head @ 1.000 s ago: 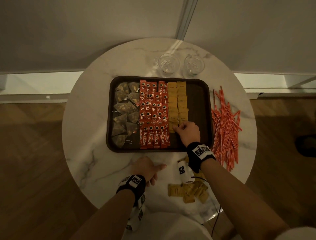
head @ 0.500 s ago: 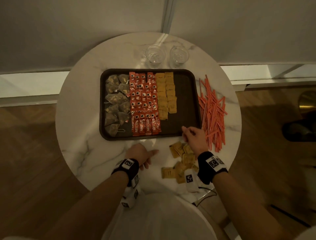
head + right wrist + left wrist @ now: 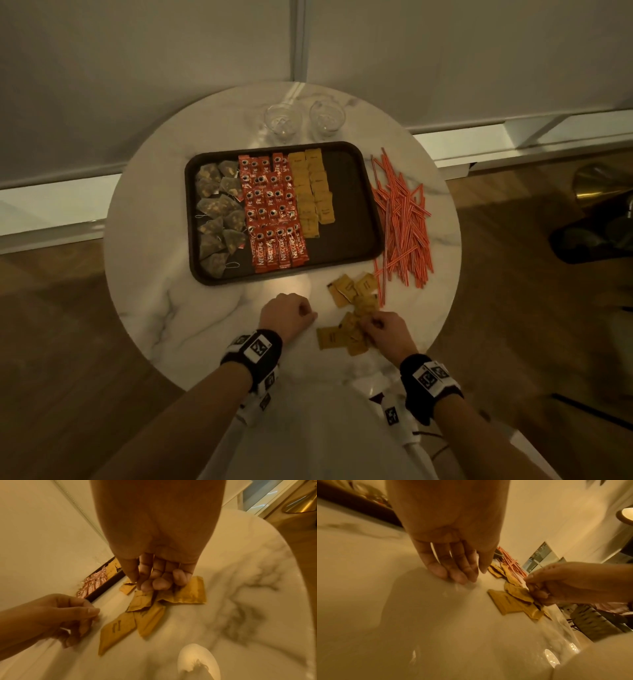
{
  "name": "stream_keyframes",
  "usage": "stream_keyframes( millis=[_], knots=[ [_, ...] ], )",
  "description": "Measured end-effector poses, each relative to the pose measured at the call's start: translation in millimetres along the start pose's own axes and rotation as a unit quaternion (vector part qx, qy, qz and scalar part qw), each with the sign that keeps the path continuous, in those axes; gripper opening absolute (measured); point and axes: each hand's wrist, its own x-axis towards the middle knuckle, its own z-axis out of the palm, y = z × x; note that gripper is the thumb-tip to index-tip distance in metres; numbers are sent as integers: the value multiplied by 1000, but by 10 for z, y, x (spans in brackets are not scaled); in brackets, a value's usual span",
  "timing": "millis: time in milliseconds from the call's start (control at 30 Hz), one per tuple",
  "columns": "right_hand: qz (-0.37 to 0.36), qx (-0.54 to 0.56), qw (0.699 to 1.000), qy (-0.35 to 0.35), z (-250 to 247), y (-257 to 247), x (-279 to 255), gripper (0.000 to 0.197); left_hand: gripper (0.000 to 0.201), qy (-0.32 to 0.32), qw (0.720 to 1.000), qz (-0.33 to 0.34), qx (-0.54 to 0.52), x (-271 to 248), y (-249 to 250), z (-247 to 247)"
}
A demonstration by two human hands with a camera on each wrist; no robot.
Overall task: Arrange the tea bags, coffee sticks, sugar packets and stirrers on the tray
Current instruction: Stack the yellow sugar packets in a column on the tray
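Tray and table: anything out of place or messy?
Yes. The stirrers lie in a crisscrossed heap on the table, right of the tray, none on it. Loose sugar packets overlap in a pile under the right hand.

Dim, warm yellow light throughout. Soft glare patch on the round white marble table point(image 3: 287, 291) just below the dark rectangular tray point(image 3: 363, 205). Bright lamp reflections at 5 o'clock in both wrist views. Motion blur, noise, strong edge stretching there; head view sharper, corners murky.
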Motion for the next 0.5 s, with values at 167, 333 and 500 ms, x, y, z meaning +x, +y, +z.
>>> stream_keyframes(
  millis=[167, 333, 500],
  knots=[
    [-28, 12, 999, 21, 30, -152, 63, 37, 12, 107, 991, 57, -51, 178, 173, -234],
    [-35, 15, 999, 16, 22, -365, 203, 38, 14, 192, 975, 95, -53, 693, 339, -839],
    [-53, 42, 998, 9, 3, -646, 455, 31, 18, 157, 982, 107, 20, 1122, 421, -1206]
  ],
)
